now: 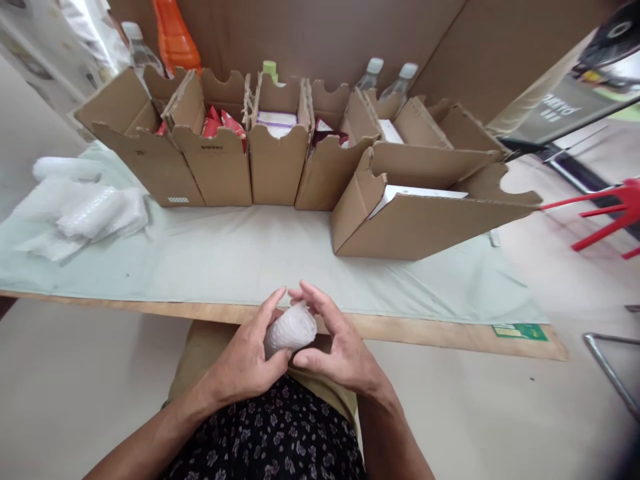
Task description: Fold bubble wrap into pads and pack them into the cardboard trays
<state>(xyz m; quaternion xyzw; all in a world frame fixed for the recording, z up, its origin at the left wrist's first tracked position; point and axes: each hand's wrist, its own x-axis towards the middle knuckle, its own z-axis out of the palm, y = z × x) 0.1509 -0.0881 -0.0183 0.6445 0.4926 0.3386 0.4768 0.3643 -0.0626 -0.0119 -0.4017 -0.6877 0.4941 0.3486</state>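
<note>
A small roll of bubble wrap (pixel 293 329) is held over my lap, just in front of the table edge. My left hand (pixel 250 350) is closed around its left side, with the thumb along the bottom. Curved about the other end of the roll is my right hand (pixel 340 343), its thumb and fingers spread apart; whether its fingertips touch the plastic I cannot tell. What lies inside the roll, if anything, is hidden.
Several cardboard boxes (pixel 225 173) stand in a row on the cloth-covered table (pixel 210 260), holding red packets and white boxes. One wider box (pixel 390 230) juts forward at right. More bubble wrap (pixel 90 207) lies at left. Bottles (pixel 177 40) stand behind; a red chair (pixel 625 200) is at right.
</note>
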